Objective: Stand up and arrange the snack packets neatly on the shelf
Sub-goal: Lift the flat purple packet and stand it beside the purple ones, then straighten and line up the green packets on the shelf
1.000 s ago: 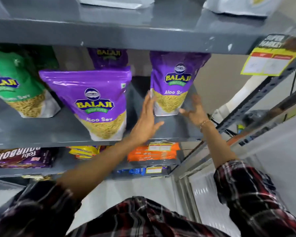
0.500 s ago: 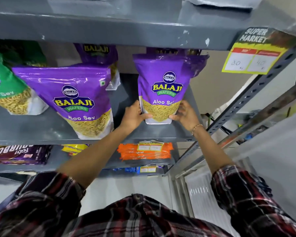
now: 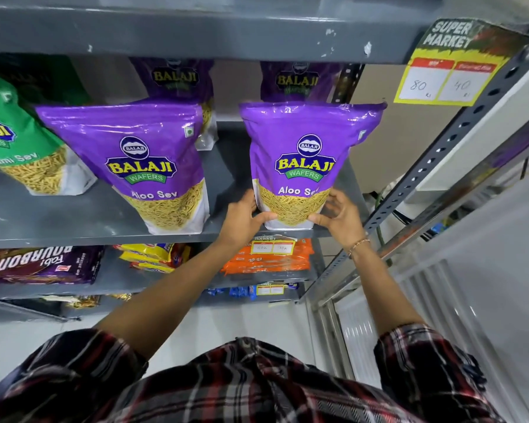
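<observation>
A purple Aloo Sev packet (image 3: 306, 160) stands upright at the front right of the grey shelf (image 3: 83, 219). My left hand (image 3: 243, 219) grips its lower left corner and my right hand (image 3: 338, 218) grips its lower right corner. A second purple Aloo Sev packet (image 3: 147, 166) stands upright to its left, untouched. Two more purple packets (image 3: 173, 79) (image 3: 298, 80) stand behind them, mostly hidden. A green sev packet (image 3: 19, 141) leans at the far left.
A price tag (image 3: 449, 74) hangs from the slotted upright (image 3: 434, 157) at right. Lower shelves hold a Bourbon biscuit pack (image 3: 43, 265), yellow packs (image 3: 153, 256) and orange packs (image 3: 269, 257). The shelf above (image 3: 196, 35) overhangs the packets.
Both hands closed on the bottom corners of the right purple packet and drew it toward the shelf's front edge, where it now stands upright.
</observation>
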